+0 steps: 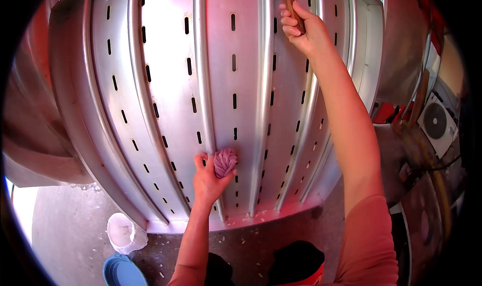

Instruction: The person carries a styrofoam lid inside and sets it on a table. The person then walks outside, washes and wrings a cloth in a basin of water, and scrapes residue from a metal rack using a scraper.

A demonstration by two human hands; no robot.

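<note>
A large metal panel (pixel 170 110) with raised ribs and rows of narrow slots fills the middle of the view. Bunched against one of its ribs is a purple cloth (pixel 225 163), gripped between the thumb and fingers of my left hand (pixel 208 178). Higher up on the right, my right hand (pixel 304 30) is wrapped around the brown wooden handle of a knife (pixel 295 16). Its dark blade points up and away over the panel, running toward the top edge of the view.
Below the panel's lower left corner stand a white bucket (pixel 123 233) and a blue basin (pixel 123 271). Small pale scraps dot the grey floor (pixel 165 256) and the panel's lower lip. An outdoor fan unit (pixel 438 123) is at the right.
</note>
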